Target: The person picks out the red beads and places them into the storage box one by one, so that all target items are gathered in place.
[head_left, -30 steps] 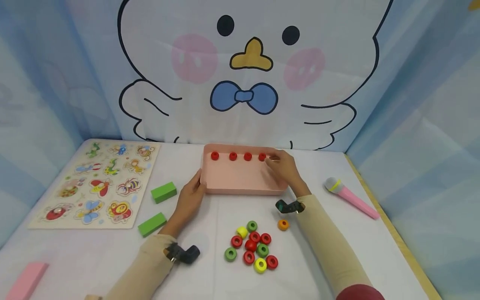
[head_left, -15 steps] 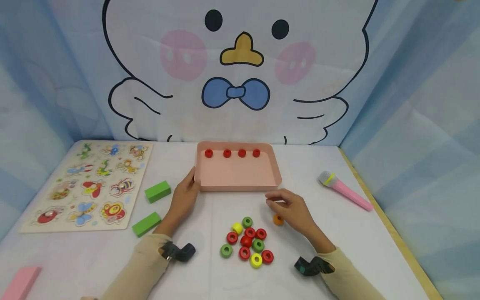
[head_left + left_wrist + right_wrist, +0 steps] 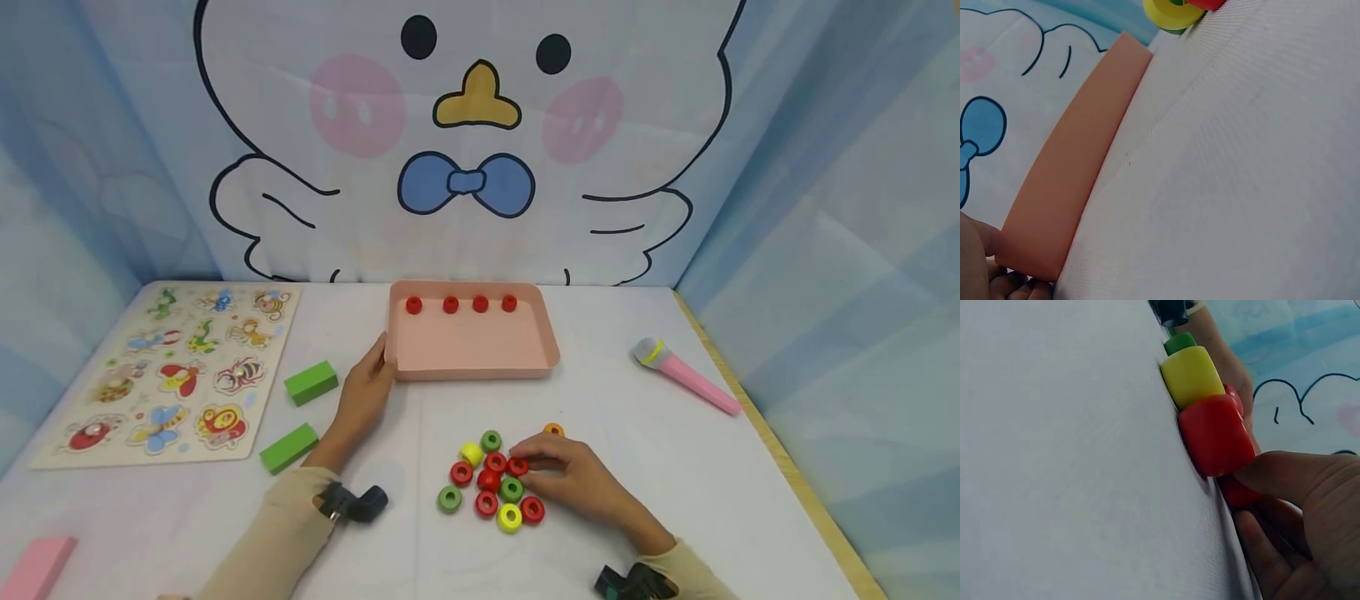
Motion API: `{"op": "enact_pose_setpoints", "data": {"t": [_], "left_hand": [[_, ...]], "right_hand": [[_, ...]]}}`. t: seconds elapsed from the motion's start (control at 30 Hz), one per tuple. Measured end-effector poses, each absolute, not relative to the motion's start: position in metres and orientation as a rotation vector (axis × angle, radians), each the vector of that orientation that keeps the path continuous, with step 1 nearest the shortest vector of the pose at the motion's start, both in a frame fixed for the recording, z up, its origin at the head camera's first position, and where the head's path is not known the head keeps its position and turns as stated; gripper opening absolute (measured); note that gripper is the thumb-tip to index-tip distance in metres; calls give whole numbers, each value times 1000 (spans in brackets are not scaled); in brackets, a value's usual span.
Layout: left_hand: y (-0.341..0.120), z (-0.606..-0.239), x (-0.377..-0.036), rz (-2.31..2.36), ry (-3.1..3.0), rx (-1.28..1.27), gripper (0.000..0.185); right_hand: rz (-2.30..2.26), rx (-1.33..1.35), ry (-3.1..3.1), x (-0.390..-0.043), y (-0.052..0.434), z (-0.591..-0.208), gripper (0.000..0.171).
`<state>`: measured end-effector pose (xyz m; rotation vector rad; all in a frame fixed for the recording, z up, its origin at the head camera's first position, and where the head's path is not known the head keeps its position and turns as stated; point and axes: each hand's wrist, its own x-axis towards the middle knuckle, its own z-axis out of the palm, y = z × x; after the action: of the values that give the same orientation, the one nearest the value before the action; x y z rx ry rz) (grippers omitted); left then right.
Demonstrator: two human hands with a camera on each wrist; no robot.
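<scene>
A pink tray (image 3: 472,372) sits mid-table with several red beads (image 3: 451,305) lined along its back wall. My left hand (image 3: 378,367) holds the tray's front-left corner; the left wrist view shows the tray wall (image 3: 1066,181) with my fingers (image 3: 1010,284) at that corner. In front of the tray lies a pile of red, green and yellow beads (image 3: 487,492). My right hand (image 3: 525,467) is on the pile's right side and pinches a red bead (image 3: 1238,490) between thumb and fingers. Next to it in the right wrist view sit another red bead (image 3: 1216,434) and a yellow bead (image 3: 1192,375).
An orange bead (image 3: 553,429) lies just behind my right hand. Two green blocks (image 3: 310,382) (image 3: 288,447) and an insect puzzle board (image 3: 172,367) are on the left. A pink block (image 3: 33,567) lies front left and a toy microphone (image 3: 686,375) on the right.
My right hand left the tray's back right corner, came toward me past the orange bead, and now sits on the bead pile. My left hand stayed on the tray corner.
</scene>
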<state>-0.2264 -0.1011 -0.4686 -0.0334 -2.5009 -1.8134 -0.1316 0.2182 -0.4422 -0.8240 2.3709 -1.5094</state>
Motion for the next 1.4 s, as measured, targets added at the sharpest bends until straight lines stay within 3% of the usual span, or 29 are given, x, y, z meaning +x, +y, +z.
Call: {"op": "enact_pose_setpoints", "data": {"t": [0.53,0.73,0.93,1.1,1.4], "left_hand": [[-101,-469,-224,-1777,-2503,-31,55],[-102,-470,-225,-1791,-2503,-9,55],[-100,-469,-225,-1786,-2516,-9,55],[-98,-469,-225,-1797,-2511,-5,56],[-98,-471,-225,-1800,-2490,-10,55]], "right_hand": [[-1544,-883,2387,-132,217,-449,29],[-1523,-802,2377,-140,223,-469,30],[-1398,-686,2295,-150,236,-459,28],[-1158,-797,2380,-180,234,-427,28],[-1092,-879,2556,-289,156,-398,33]]}}
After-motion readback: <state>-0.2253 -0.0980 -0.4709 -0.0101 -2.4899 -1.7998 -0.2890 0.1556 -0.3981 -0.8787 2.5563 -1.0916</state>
